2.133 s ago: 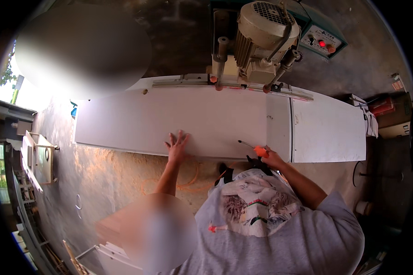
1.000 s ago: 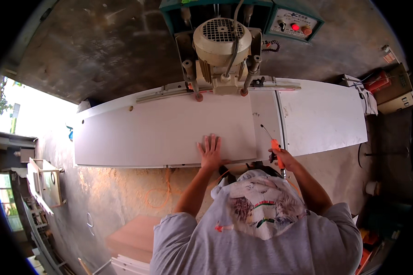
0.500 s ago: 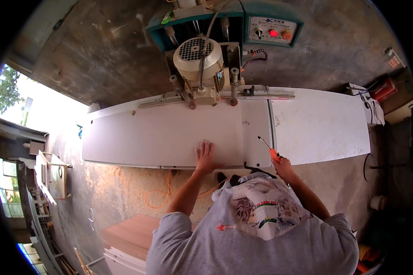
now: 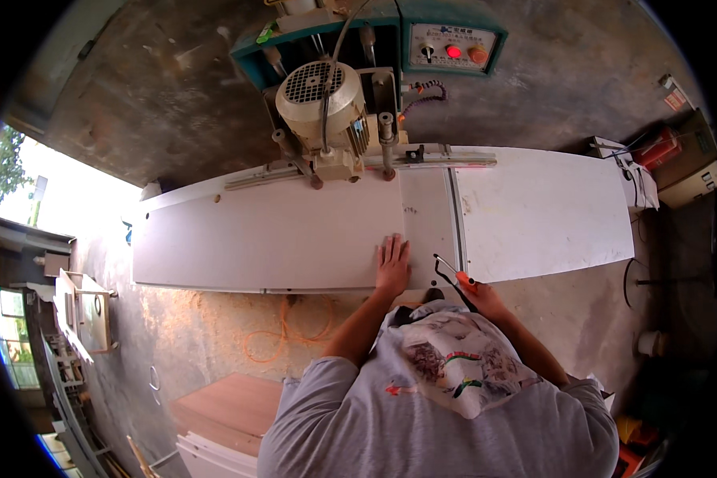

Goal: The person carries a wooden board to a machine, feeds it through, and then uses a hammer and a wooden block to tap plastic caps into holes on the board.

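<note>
A long white panel lies on the machine's bench. Near its right end my left hand rests flat, fingers spread and pointing away from me. My right hand is closed around the orange handle of a screwdriver just off the bench's front edge. The shaft points up and to the left, over the narrow grey strip of bench beside the panel. Over the panel's far edge stands a machine head with a cream motor.
A metal guide rail runs along the back. The white bench top extends right. Behind stands a control box with a lit red button. An orange hose coils on the dusty floor. Brown boards are stacked at lower left.
My left hand has slid to the right across the panel, toward its right end. The screwdriver in my right hand has come slightly nearer to me. The whole view has shifted a little.
</note>
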{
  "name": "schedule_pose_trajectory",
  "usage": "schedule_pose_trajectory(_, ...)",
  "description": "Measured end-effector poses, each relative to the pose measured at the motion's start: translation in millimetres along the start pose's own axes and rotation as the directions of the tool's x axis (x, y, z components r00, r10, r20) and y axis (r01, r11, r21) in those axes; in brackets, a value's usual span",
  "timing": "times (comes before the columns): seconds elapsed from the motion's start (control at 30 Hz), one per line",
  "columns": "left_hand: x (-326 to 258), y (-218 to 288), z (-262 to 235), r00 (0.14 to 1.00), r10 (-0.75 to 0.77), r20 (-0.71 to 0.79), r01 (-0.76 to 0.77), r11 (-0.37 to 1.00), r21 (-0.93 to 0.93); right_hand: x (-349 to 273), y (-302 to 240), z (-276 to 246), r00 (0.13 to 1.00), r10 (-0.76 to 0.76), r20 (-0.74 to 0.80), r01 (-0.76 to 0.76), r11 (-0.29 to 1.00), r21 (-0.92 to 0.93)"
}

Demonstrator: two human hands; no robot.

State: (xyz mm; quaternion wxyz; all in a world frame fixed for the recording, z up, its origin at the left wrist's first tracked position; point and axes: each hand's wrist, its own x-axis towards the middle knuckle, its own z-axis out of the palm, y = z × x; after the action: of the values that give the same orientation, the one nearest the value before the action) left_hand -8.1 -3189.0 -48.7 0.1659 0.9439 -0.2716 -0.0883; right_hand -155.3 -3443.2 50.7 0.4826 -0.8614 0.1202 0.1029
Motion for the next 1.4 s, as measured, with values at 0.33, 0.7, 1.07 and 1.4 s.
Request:
schedule_pose_trajectory(0.33,-57,-24,4,0.995,0.097,0.020,-0.096,0.995,-0.027,1,36,-15,0.888,0.460,-0.016,-0.428,0.839,0.336)
schedule_pose_trajectory(0.7,-206,-316,-42,0.284,-0.903,0.321,0.371,-0.205,-0.906,33,-90,108,0.874,-0.049,0.484,0.078,0.996,-0.042)
schedule_pose_trajectory(1.07,-185,-237,-48,0.352,-0.912,0.211,0.437,-0.039,-0.899,49,-103,112,0.902,-0.003,0.432,0.041,0.996,-0.078)
schedule_pose_trajectory(1.4,-230,-151,27,0.530,-0.669,0.521,-0.222,-0.703,-0.676,61,100,18,0.900,0.401,-0.173,-0.352,0.901,0.254)
